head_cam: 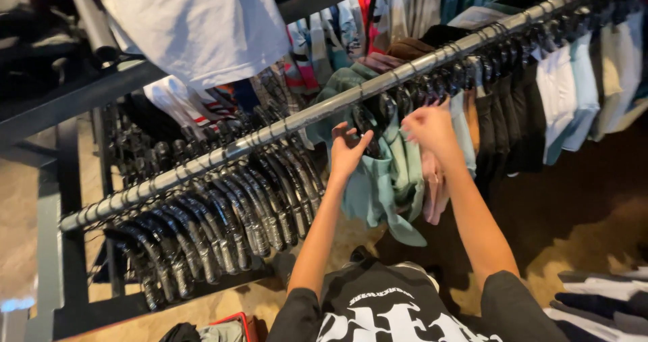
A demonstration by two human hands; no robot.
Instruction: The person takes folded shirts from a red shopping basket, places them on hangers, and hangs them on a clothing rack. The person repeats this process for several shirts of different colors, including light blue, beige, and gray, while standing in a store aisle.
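Surroundings: a metal clothes rail ran slantwise from lower left to upper right; a dense row of empty black hangers crowded its left stretch, and hung shirts in white, pale blue and black filled its right end.
Above: a white garment hung over a dark upper shelf.
Left hand: its grip was half curled, fingers on the hanger of a sage-green top just under the rail.
Right hand: its grip was pinched at the hanger tops just beside a pink garment; what it held could not be told.
Position: the green top hung between both hands, touching the pink one.
Room: the rail was tightly packed on both sides; open floor lay below right.
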